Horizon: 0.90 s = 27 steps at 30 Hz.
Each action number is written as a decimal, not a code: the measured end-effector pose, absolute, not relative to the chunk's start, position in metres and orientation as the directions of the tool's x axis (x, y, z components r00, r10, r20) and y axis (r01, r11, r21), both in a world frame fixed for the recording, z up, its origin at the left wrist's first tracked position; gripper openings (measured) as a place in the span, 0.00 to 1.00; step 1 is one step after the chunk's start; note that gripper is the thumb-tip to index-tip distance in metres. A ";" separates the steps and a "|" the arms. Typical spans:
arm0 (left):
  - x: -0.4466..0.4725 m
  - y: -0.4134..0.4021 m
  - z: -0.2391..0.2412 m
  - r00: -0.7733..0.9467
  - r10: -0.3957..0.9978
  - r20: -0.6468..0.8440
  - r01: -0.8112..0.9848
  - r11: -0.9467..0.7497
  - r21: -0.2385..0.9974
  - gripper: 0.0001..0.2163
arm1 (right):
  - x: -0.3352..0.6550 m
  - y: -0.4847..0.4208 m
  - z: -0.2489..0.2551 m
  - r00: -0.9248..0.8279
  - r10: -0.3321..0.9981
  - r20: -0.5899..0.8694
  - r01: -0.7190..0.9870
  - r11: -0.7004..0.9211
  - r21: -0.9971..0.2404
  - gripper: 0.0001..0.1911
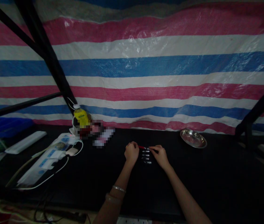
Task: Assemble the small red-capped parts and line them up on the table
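A thin red stick (142, 147) with a short silver metal tip (147, 148) lies side to side between two bare hands. The left hand (132, 151) is curled shut around the red end (its fingers hide that part). The right hand (160, 154) pinches the silver tip with finger and thumb, so both hands are equally near. Four small silver metal bits (145, 155) sit just below, on the black table (150, 193). It is too dark and small to see how tip and stick join

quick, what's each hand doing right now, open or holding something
Left hand: closed, holding a slim red item.
Right hand: fingertips at the item's silver end; whether they grip it cannot be told.
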State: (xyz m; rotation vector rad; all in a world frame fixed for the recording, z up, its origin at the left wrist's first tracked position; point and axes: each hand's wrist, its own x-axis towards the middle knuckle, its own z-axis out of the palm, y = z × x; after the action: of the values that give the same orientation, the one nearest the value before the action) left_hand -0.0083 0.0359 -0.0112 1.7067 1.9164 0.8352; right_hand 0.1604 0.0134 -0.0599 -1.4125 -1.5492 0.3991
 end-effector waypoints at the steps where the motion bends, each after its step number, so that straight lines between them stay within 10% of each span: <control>1: -0.008 0.034 -0.009 -0.129 0.986 0.108 0.784 0.034 0.620 0.09 | 0.161 0.013 -0.060 0.130 0.898 0.421 0.587 0.272 -0.762 0.09; 11: 0.005 0.012 -0.015 0.315 0.880 0.354 0.873 -0.415 0.255 0.19 | 0.165 0.013 -0.061 0.141 0.885 0.444 0.459 0.339 -0.821 0.13; 27: 0.029 0.000 -0.033 0.413 0.865 0.286 0.818 -0.490 0.301 0.24 | 0.168 0.014 -0.067 0.238 0.849 0.472 0.570 0.272 -0.776 0.14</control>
State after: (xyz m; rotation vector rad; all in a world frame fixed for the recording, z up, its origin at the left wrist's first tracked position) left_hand 0.0288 0.0005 -0.0325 2.5426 1.5204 0.6203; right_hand 0.1678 0.0145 -0.0666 -1.4093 -1.4434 0.3198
